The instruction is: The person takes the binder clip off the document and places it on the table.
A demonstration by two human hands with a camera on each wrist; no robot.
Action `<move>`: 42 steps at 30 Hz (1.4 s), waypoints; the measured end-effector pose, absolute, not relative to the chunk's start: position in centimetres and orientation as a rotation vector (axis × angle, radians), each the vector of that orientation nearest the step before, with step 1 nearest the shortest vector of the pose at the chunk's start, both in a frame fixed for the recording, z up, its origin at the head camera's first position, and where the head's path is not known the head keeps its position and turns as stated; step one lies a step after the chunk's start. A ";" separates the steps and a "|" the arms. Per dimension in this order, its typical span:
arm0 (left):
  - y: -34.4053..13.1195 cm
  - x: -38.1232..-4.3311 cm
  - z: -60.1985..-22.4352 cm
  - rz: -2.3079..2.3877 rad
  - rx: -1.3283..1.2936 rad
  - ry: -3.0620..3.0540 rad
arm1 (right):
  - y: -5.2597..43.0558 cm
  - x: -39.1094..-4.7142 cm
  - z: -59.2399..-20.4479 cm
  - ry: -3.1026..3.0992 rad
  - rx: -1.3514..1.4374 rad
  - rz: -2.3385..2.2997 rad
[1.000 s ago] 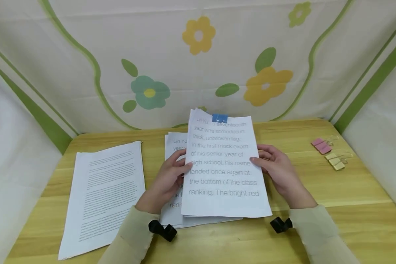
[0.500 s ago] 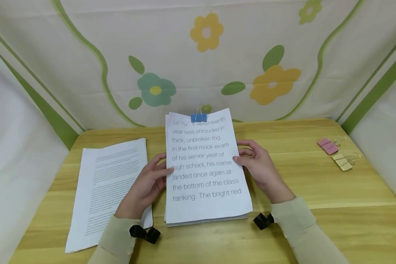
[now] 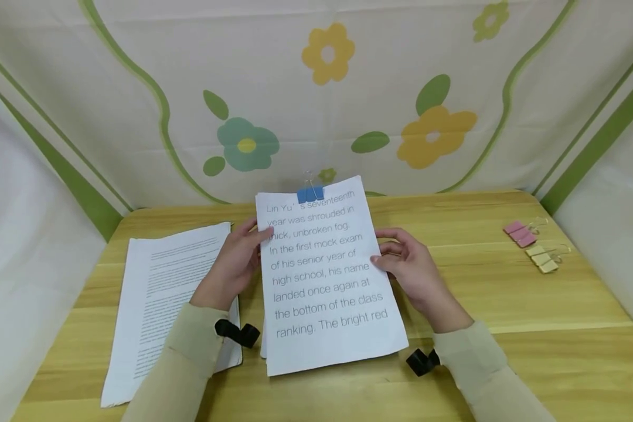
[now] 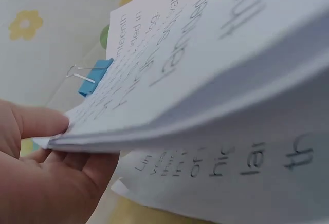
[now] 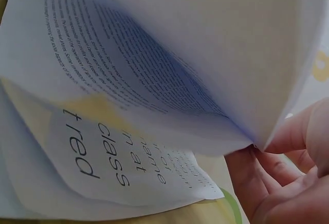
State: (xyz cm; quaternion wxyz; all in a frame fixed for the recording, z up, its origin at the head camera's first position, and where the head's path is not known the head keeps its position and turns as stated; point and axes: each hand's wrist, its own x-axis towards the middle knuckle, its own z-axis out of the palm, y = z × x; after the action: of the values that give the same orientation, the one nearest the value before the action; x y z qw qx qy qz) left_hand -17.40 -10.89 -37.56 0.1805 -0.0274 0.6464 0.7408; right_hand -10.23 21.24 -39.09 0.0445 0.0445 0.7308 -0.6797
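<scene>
My left hand (image 3: 232, 264) pinches a clipped stack of printed paper (image 3: 322, 275) by its left edge, near the top, with the thumb above and the fingers underneath. My right hand (image 3: 414, 272) grips the right edge about halfway up. A blue binder clip (image 3: 310, 194) bites the top edge, its wire handle standing up. The wrist views show the stack held above another pile of large-print sheets (image 4: 221, 188), which the head view mostly hides. Seen from the right wrist, its pages fan apart and a small-print page (image 5: 139, 54) shows between them.
Left of the hands, a second pile of small-print paper (image 3: 179, 287) lies on the wooden table (image 3: 506, 375), partly under my left forearm. A pink binder clip (image 3: 520, 233) and a yellow binder clip (image 3: 542, 259) lie at the right. A flowered cloth (image 3: 316, 117) hangs behind.
The clipped stack has shifted left over the lower pile, then tilted with its bottom edge closer to me. My left hand has slid up its left edge; my right hand keeps its hold.
</scene>
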 end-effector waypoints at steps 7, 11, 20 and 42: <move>-9.2 -18.1 -37.7 2.229 -0.184 1.785 | 21.2 -9.8 -39.7 2.216 0.168 -2.027; -8.8 -18.2 -37.7 2.279 -0.233 1.761 | 21.4 -9.3 -40.2 2.179 0.139 -1.957; -8.9 -18.8 -37.7 2.281 -0.264 1.743 | 22.7 -7.0 -40.9 2.117 -0.017 -1.876; -9.5 -19.0 -39.4 2.346 -0.214 1.563 | 23.8 -9.1 -36.5 2.502 0.010 -1.534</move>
State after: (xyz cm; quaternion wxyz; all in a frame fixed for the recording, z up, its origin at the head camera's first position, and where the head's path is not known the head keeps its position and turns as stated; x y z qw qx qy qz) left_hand -19.05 -9.54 -39.41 0.1565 -0.0749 0.5461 0.8195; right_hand -9.07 23.80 -36.49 0.1034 0.0034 0.8479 -0.5199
